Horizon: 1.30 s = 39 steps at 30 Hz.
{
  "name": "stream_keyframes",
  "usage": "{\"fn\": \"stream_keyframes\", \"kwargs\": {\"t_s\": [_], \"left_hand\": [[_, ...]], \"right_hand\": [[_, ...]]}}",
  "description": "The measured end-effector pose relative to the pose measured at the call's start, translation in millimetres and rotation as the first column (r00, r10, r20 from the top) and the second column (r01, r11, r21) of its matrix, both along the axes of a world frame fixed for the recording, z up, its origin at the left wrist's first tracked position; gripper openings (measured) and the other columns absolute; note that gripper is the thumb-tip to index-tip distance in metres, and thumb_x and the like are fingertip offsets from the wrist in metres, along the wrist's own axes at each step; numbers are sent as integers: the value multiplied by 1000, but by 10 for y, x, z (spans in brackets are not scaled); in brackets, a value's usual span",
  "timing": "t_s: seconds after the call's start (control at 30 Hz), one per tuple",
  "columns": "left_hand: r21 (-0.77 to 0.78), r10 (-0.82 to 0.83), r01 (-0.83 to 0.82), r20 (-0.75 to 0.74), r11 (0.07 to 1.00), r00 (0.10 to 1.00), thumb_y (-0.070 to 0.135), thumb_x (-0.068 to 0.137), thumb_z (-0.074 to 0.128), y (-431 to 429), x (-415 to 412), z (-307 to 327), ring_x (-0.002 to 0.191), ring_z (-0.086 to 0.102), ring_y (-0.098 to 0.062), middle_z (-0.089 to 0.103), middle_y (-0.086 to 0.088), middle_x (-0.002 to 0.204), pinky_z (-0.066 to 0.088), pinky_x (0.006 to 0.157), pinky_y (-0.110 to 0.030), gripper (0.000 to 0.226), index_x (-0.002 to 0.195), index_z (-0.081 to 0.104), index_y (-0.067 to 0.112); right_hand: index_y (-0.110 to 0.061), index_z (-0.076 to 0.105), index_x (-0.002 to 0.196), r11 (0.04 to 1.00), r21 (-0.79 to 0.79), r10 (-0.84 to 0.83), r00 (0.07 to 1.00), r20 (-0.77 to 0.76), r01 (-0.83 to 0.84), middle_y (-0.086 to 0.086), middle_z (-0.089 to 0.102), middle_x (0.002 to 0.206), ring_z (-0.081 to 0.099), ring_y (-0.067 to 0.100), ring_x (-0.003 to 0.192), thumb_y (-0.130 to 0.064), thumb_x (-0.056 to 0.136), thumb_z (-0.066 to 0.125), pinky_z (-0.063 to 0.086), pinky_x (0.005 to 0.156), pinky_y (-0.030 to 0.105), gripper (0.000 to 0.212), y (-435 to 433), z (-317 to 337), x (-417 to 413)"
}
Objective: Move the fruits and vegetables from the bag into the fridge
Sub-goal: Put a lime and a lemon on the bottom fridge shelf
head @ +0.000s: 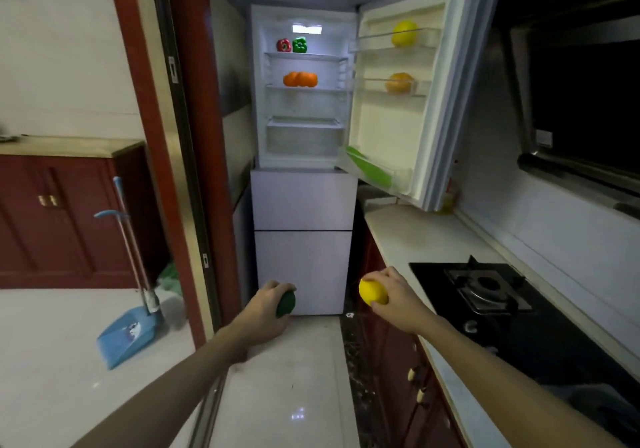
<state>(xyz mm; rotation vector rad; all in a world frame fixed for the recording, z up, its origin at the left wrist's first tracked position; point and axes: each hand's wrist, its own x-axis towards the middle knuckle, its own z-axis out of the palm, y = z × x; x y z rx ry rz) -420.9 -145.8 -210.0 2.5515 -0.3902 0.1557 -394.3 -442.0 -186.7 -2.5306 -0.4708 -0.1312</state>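
The white fridge (304, 202) stands ahead with its upper door (405, 129) swung open to the right. My left hand (265, 305) is shut on a dark green fruit (286, 304). My right hand (393, 297) is shut on a yellow lemon (372, 292). Both hands are held low, in front of the fridge's closed lower drawers. Inside, a red pepper (283, 45) and a green pepper (300, 45) sit on the top shelf, with an orange vegetable (300, 79) one shelf below. Door racks hold a yellow fruit (404, 33), an orange fruit (399, 83) and a long green vegetable (369, 167). The bag is not visible.
A white counter (415, 233) with a black gas hob (485, 288) runs along the right, red cabinets under it. A range hood (581, 108) hangs above. A red door frame (152, 143) stands left, with a blue dustpan and broom (128, 330) beyond.
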Motion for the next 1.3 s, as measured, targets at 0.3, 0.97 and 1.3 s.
{"fn": "stream_keyframes", "kwargs": {"t_s": [0.3, 0.97, 1.3], "left_hand": [[-17, 142, -142, 65, 990, 988, 13, 79, 63, 270, 753, 273, 112, 53, -18, 53, -2, 121, 39, 94, -21, 57, 134, 51, 17], [-78, 251, -243, 133, 967, 959, 19, 78, 71, 622, 2189, 549, 97, 54, -10, 51, 6, 109, 45, 80, -16, 49, 124, 54, 24], [-72, 159, -147, 213, 986, 964, 22, 76, 74, 878, 3260, 721, 100, 57, -12, 58, 1, 112, 48, 92, -27, 50, 123, 58, 21]], "right_hand": [[-16, 56, 127, 992, -1, 129, 990, 52, -129, 4, 46, 114, 50, 21, 107, -10, 78, 69, 36, 91, 21, 51, 295, 197, 1165], [-27, 59, 122, 955, 180, 206, 964, 168, -235, -3, 46, 109, 58, 15, 96, -15, 79, 75, 52, 77, 13, 48, 686, 487, 2689], [-20, 56, 130, 967, 180, 150, 975, 164, -180, -1, 44, 114, 52, 12, 103, -12, 83, 73, 49, 74, 8, 50, 853, 646, 3460]]}}
